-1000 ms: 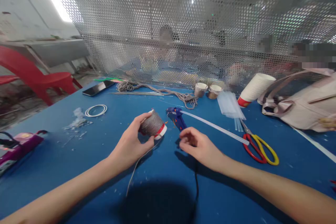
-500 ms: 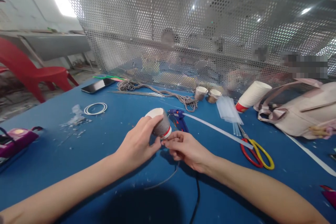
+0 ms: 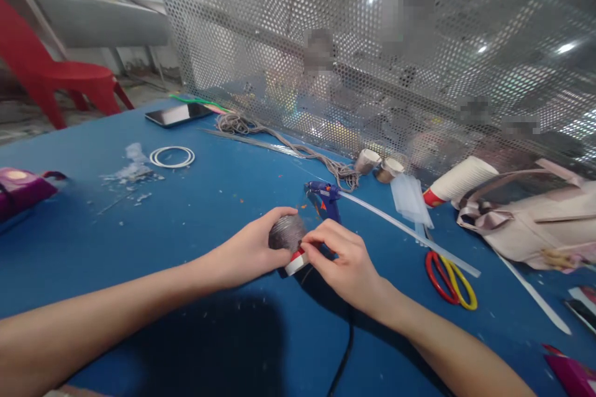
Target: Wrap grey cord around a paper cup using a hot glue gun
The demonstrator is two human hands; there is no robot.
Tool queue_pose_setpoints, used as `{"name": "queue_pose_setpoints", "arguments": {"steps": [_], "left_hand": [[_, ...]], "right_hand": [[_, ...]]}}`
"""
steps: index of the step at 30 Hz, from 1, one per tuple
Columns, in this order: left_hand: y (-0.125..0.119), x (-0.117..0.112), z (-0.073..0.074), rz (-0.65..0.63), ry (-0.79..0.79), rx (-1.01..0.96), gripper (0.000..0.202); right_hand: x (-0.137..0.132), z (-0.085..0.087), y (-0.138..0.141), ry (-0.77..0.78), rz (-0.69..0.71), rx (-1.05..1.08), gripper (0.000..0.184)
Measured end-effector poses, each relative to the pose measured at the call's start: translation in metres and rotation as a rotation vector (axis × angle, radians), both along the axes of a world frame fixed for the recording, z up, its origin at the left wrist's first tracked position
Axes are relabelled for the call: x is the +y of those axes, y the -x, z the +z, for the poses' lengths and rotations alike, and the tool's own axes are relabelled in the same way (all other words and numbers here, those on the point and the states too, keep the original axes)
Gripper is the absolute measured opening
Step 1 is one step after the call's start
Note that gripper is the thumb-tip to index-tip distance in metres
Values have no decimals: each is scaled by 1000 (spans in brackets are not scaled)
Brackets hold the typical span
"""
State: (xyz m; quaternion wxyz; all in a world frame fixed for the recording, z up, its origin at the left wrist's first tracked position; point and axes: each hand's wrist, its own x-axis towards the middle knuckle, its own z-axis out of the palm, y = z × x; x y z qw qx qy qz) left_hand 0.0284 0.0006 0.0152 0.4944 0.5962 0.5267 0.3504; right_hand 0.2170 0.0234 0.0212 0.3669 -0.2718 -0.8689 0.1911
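My left hand [image 3: 251, 249] is wrapped round a paper cup [image 3: 286, 233] lying tilted above the table. Grey cord is wound closely about most of the cup, leaving a red and white band [image 3: 297, 262] bare at one end. Beside that band, the thumb and forefinger of my right hand [image 3: 347, 262] pinch the cord against the cup; its tip is mostly hidden by the fingers. Just beyond my hands is a blue hot glue gun [image 3: 329, 196], with a long clear glue stick [image 3: 395, 223] out of its back.
A bundle of grey cord [image 3: 235, 124], a phone [image 3: 178, 114] and two wrapped cups [image 3: 367, 162] line the far side by a perforated metal screen [image 3: 223, 43]. Scissors [image 3: 454, 282], stacked cups [image 3: 465, 178] and a pale bag [image 3: 526, 217] lie right; white rings [image 3: 172, 157] lie left.
The cup has turned in my left hand, so its wound side faces up and its open mouth no longer shows. My right hand has moved up along the band. The view has tilted.
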Motion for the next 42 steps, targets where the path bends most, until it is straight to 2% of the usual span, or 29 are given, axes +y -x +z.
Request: {"name": "queue_pose_setpoints", "arguments": {"steps": [6,14,20,32,42], "left_hand": [[-1,2,-4,-9,60,-47,65],[-3,-5,0,-24,-50,8,60],[0,-9,2,-24,-238,160,60],[1,-10,-4,23,-538,296,53],[2,-9,-6,46,-564,292,48]], "right_hand": [[-1,-1,-5,70,-48,-29,11],[0,-1,-5,143,-86,-52,12],[-1,-1,-7,101,-82,-43,13],[-1,1,-9,-16,-63,-96,17],[1,-1,-8,-58,-64,-84,18]]}}
